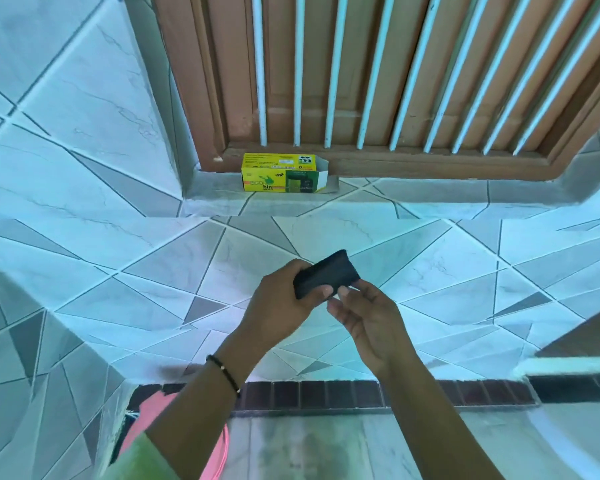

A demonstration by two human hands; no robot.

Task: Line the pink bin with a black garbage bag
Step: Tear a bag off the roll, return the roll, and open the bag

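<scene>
Above the tiled ledge, the left hand point(278, 303) clamps a folded black garbage bag point(324, 277) while the right hand point(364, 317), fingers loosely apart, picks at its edge, probably to unfold it. The pink bin point(219, 452) waits below.

Two bare forearms enter the frame from 6 o'clock. The left hand point(279, 299) wrist carries a thin black cord bracelet point(224, 374) with one small pale bead. A light green sleeve point(139, 459) covers the left upper forearm. The right hand point(368, 323) wears nothing.
</scene>
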